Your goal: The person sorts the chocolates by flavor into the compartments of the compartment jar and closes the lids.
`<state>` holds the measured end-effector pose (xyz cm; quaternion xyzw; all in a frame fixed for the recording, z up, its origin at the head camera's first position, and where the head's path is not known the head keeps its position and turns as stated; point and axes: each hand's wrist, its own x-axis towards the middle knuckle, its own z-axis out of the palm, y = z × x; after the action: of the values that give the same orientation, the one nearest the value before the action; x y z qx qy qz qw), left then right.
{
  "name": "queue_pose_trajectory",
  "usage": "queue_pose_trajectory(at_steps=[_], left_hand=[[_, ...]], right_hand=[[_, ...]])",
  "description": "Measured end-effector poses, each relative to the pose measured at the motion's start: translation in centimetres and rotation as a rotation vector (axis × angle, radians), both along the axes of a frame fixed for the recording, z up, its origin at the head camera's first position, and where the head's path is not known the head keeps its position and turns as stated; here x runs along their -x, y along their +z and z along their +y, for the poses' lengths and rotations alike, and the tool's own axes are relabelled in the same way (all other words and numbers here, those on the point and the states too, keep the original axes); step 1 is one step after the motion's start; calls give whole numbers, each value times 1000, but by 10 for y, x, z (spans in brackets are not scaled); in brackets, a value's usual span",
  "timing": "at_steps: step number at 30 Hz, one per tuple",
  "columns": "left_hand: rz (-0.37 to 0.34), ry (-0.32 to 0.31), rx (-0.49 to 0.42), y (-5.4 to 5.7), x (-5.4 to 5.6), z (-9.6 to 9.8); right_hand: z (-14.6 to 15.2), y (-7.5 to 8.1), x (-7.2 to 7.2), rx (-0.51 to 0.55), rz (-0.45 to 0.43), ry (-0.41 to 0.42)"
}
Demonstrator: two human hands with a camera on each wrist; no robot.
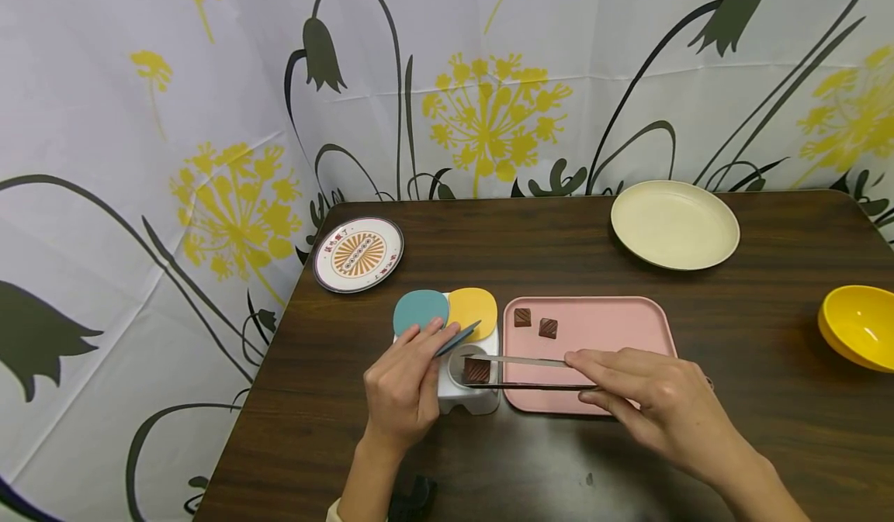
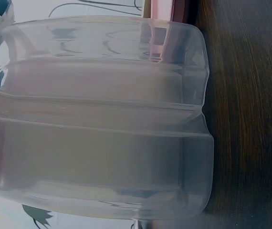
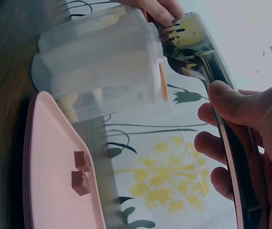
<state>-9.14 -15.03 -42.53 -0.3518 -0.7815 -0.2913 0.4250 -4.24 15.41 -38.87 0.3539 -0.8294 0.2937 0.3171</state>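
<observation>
My right hand (image 1: pixel 660 398) holds metal tongs (image 1: pixel 534 361) with a fork-like tip and a spoon-like tip, clearer in the right wrist view. A brown chocolate piece (image 1: pixel 477 371) shows between the tong tips, over the round opening of a translucent divided container (image 1: pixel 469 403). My left hand (image 1: pixel 403 386) rests across the container's top, its extended fingers against a raised blue-grey lid (image 1: pixel 459 338). The teal lid (image 1: pixel 421 310) and yellow lid (image 1: pixel 475 311) lie flat. In the left wrist view, the container wall (image 2: pixel 98 143) fills much of the picture.
Right of the container lies a pink tray (image 1: pixel 608 324) bearing two chocolate pieces (image 1: pixel 535 323). A patterned plate (image 1: pixel 358 254) stands at the back left, a cream plate (image 1: pixel 674 224) at the back right. Near the right edge is a yellow bowl (image 1: pixel 859 328). A floral curtain (image 1: pixel 489 10) hangs behind.
</observation>
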Motion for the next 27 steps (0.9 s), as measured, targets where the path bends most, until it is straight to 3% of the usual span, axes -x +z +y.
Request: queue_pose_trajectory(at_steps=[5, 11, 19, 27], left_hand=[[4, -2, -5, 0, 0, 0], [-3, -1, -5, -1, 0, 0], [-16, 4, 0, -1, 0, 0], [-1, 4, -1, 0, 0, 0]], right_hand=[[-1, -1, -1, -16, -23, 8], [2, -1, -3, -67, -131, 8], [7, 0, -4, -72, -168, -3], [21, -3, 3, 23, -158, 22]])
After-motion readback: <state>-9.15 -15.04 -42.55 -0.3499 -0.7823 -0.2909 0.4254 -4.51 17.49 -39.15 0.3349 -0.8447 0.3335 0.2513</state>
